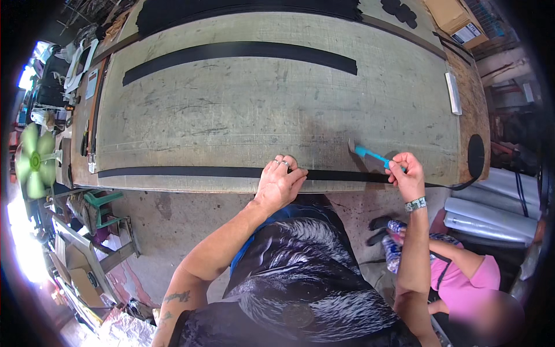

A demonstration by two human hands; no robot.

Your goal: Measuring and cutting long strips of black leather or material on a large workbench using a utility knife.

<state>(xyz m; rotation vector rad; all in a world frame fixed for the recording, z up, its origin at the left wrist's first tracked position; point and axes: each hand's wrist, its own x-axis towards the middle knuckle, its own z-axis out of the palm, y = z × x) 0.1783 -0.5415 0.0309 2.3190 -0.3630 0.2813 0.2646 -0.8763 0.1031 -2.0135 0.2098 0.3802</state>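
Note:
A long narrow black strip [202,172] runs along the near edge of the worktable, its right part leading to a round black roll [476,156] at the table's right end. My left hand [278,182] is closed on the strip near its middle, fingers curled over it and a ring showing. In my right hand [408,174], closed, is a turquoise-handled tool [373,155]; its small greyish head is tilted up to the left over the tabletop, and its exact kind is unclear. The right hand is just above the strip.
Across the worn tabletop [202,115] lies another black strip [243,51], with a pile of black strips [248,7] behind it. A cardboard box [457,23] stands back right. A green fan [36,161] is at left. A person in pink [471,269] sits at lower right.

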